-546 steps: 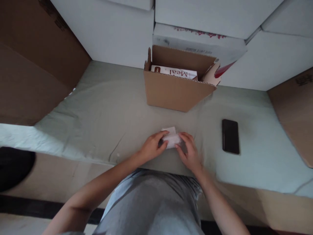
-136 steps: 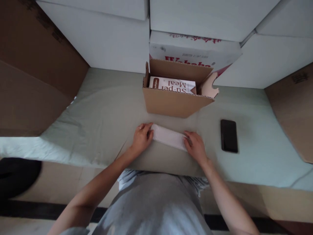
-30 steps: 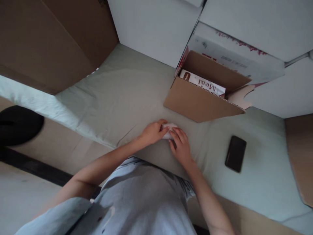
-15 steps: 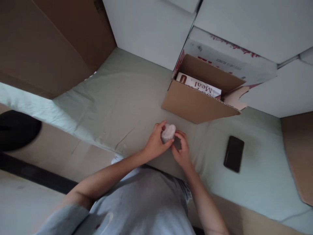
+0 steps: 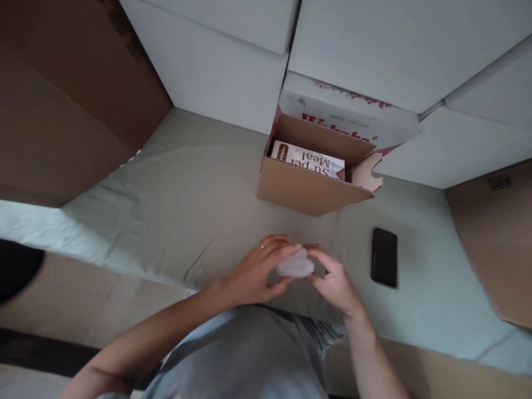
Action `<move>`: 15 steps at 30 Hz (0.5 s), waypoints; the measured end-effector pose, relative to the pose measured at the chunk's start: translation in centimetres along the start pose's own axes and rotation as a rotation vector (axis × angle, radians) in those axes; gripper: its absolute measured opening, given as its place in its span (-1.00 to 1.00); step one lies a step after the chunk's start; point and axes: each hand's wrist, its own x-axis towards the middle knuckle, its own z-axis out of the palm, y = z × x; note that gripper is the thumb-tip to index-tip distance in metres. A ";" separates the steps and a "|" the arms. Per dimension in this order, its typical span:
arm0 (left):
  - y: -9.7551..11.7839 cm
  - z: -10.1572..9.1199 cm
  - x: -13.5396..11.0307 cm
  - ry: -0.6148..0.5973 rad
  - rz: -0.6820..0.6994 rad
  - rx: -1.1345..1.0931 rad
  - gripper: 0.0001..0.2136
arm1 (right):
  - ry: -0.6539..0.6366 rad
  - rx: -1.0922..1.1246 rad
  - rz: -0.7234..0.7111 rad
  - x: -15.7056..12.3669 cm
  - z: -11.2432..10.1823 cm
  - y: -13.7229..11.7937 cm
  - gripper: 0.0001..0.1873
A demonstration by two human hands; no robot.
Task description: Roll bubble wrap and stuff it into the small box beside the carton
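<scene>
A small whitish, roundish lump [image 5: 296,265] sits between my two hands, just above the cloth near my lap. Its kind cannot be made out; the surface looks pale and slightly translucent. My left hand [image 5: 261,269], with a ring on one finger, grips it from the left with thumb and fingers. From the right, the fingertips and thumb of my right hand [image 5: 334,277] press against its edge. Beyond the hands stands an open cardboard box [image 5: 307,191] with a white carton [image 5: 310,158] lettered "Meal" inside.
A black phone [image 5: 384,257] lies on the pale green cloth [image 5: 199,183] at the right. Large cardboard boxes stand at the left [image 5: 62,122] and right [image 5: 494,238]. White cabinet fronts [image 5: 216,66] rise behind. A red-printed white box [image 5: 353,116] leans behind the open one.
Both hands have come nearer to my body with the whitish lump, which is turned differently. The fingers of my left hand now reach over its top. The camera view has shifted.
</scene>
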 end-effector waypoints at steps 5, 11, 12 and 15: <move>0.7 -3.3 4.5 0.147 0.228 0.282 -0.52 | 0.447 -0.044 -0.075 1.4 -6.9 -1.0 -0.74; 0.6 -6.4 12.3 0.184 0.183 0.672 -0.61 | 0.753 -0.334 -0.314 6.8 -13.8 -4.5 -0.71; 0.5 -6.7 13.1 0.132 0.178 0.702 -0.64 | 0.707 -0.416 -0.340 7.7 -14.6 -5.0 -0.71; 0.2 -7.2 14.2 -0.019 0.195 0.743 -0.82 | 0.484 -0.644 -0.438 9.6 -16.2 -6.3 -0.64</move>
